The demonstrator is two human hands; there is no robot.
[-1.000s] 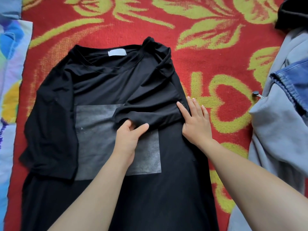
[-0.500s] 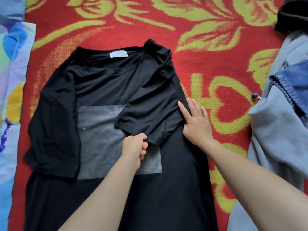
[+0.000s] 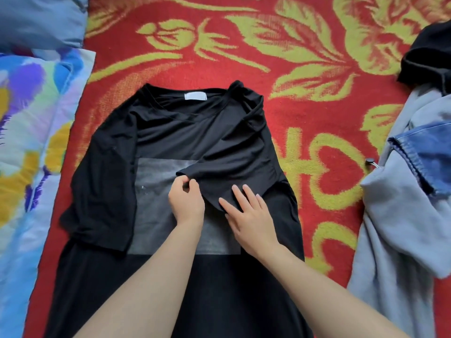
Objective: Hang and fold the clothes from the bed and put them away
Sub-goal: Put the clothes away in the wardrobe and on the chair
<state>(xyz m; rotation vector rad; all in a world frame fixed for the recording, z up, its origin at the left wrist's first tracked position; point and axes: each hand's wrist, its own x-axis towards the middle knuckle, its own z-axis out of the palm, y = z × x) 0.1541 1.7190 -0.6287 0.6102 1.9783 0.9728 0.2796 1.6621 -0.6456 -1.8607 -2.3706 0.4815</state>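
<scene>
Sleeve fold on the black T-shirt (image 3: 170, 132), spread flat on the bed's red blanket (image 3: 317, 57).
Thin, limp and light, it probably creases easily, so hems look the best hold: left hand (image 3: 186, 203) pinches the folded-in sleeve (image 3: 231, 167) edge, right hand (image 3: 251, 215) presses it flat with straight fingers.

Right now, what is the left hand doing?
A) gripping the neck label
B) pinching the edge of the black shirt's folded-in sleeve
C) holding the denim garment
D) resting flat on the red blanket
B: the left hand pinches the hem of the folded-in sleeve on the black shirt.
</scene>
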